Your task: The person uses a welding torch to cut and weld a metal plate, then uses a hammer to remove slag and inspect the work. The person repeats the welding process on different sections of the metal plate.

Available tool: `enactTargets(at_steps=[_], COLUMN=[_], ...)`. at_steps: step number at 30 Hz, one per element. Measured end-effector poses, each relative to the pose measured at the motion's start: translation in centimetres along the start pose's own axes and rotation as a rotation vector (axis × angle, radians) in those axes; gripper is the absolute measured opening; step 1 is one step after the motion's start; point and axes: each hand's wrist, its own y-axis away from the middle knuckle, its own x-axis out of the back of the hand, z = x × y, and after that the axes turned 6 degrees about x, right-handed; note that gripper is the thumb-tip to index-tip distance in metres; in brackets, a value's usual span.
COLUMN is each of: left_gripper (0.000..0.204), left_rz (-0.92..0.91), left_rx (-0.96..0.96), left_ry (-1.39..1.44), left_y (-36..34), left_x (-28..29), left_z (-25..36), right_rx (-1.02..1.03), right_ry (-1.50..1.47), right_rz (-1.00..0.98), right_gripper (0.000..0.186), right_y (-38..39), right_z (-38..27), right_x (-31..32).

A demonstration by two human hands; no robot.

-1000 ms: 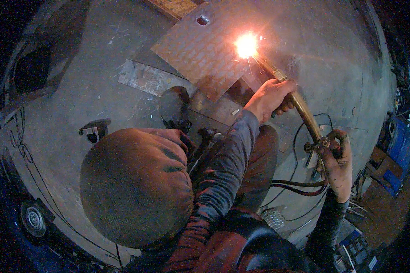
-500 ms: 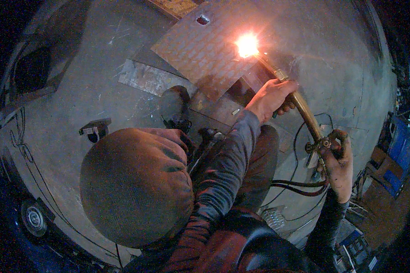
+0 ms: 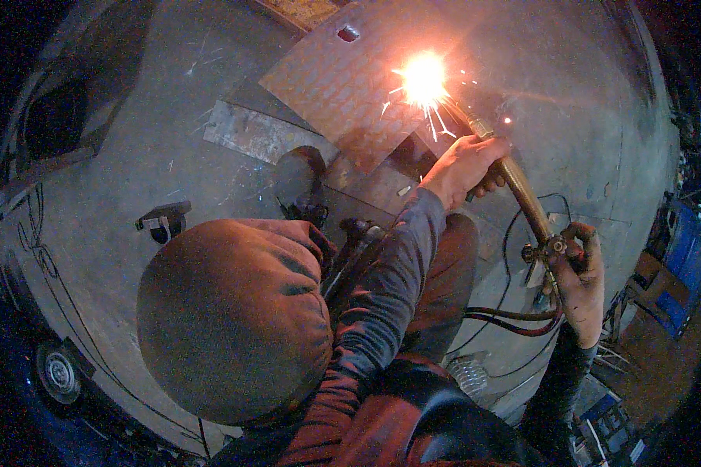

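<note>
A long brass-coloured cutting torch slants across the right half of the head view. My left hand is wrapped round its tube near the front end. At the rear, my right hand closes its fingers about the valve knobs. Dark hoses run from that end toward my legs. The torch tip meets a rusty patterned steel plate on the floor, where a bright glare throws sparks and hides the tip. A small square hole shows in the plate.
A flat metal strip lies beside the plate. A dark bracket-like piece rests on the floor left of my boot. A wheel shows at lower left, blue objects at right. Thin cables trail across the floor.
The glare at the torch tip has grown larger and brighter, and sparks now fly out from it. Both hands and the torch stay almost in place.
</note>
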Motion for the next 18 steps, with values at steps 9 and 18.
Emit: enactTargets(at_steps=[9, 18], left_gripper=[0.035, 0.034], left_rz=[0.012, -0.055], left_rx=[-0.014, -0.007], left_ry=[0.006, 0.116], left_y=[0.2, -0.4], left_x=[-0.2, 0.0], left_z=[0.1, -0.2], right_rx=[-0.048, 0.05], right_ry=[0.012, -0.098], right_rz=[0.008, -0.048], right_gripper=[0.05, 0.044], right_y=[0.1, -0.5], right_z=[-0.4, 1.5], right_x=[-0.1, 0.3])
